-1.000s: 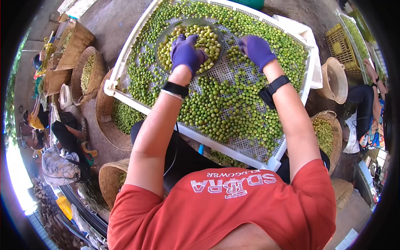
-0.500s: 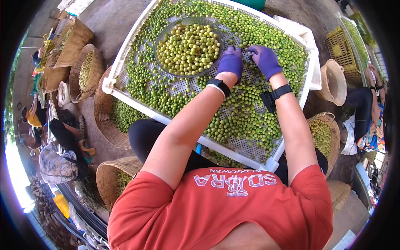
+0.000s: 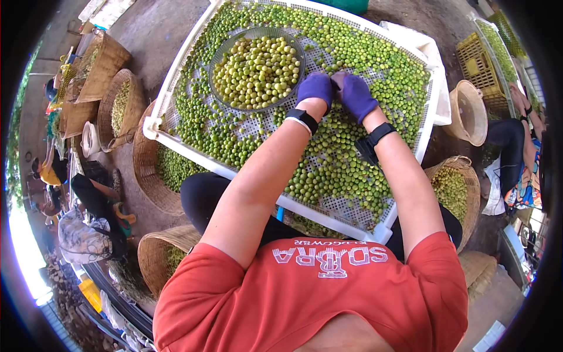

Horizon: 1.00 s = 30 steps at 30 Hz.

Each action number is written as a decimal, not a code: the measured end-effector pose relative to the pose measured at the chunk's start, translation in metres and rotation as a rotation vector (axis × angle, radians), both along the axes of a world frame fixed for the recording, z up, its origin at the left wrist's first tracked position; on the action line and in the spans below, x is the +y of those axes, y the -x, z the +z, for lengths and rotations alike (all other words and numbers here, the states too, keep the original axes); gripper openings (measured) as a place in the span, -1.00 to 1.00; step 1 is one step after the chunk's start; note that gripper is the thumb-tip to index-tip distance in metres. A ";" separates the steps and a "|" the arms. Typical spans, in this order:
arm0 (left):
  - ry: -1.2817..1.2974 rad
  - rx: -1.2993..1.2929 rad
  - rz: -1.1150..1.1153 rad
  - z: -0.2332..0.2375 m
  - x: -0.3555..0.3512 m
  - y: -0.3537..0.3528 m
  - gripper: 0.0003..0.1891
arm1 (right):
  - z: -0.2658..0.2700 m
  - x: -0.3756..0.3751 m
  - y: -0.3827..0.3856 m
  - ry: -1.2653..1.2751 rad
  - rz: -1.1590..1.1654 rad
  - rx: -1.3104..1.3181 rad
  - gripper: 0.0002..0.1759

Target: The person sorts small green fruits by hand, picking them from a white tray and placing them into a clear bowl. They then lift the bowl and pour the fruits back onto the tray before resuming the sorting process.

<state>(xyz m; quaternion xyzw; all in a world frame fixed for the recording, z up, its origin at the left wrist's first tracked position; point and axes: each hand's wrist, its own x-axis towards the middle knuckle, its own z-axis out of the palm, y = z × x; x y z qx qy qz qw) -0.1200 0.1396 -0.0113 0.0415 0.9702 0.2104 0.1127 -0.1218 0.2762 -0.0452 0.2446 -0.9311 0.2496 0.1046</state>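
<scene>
My left hand (image 3: 315, 89) and my right hand (image 3: 355, 97), both in purple gloves, are close together over a white perforated tray (image 3: 190, 149) spread with small round green fruits (image 3: 346, 138). Their fingers are curled inward, with the fingertips meeting or nearly so. Whatever lies between them is hidden by the gloves. Just left of my left hand, a clear ribbed bowl (image 3: 302, 67) stands on the tray, heaped with paler, yellowish-green fruits (image 3: 255, 70). My left wrist carries a dark watch and a white band; a black strapped device is on my right wrist.
Wicker baskets of fruit (image 3: 120, 108) stand along the left side, and another basket (image 3: 454, 190) is near my right knee. At the right are a beige bucket (image 3: 469, 111) and a yellow crate (image 3: 478, 67). Other people sit at both sides.
My hands have come together, both shifting slightly left. Their fingers, more visible and apart before, are now curled in. The view has shifted a little; the bowl stays on the tray.
</scene>
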 end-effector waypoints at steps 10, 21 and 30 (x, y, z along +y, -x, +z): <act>-0.111 0.047 -0.075 0.006 -0.026 -0.037 -0.72 | 0.024 0.041 0.006 0.193 -0.288 -0.096 -0.81; -0.009 0.104 -0.257 -0.002 0.018 -0.028 -0.74 | 0.003 0.011 0.060 -0.174 0.072 0.108 -0.75; 0.083 -0.056 -0.327 0.015 0.024 -0.041 -0.79 | 0.035 -0.006 0.047 -0.132 -0.019 -0.009 -0.63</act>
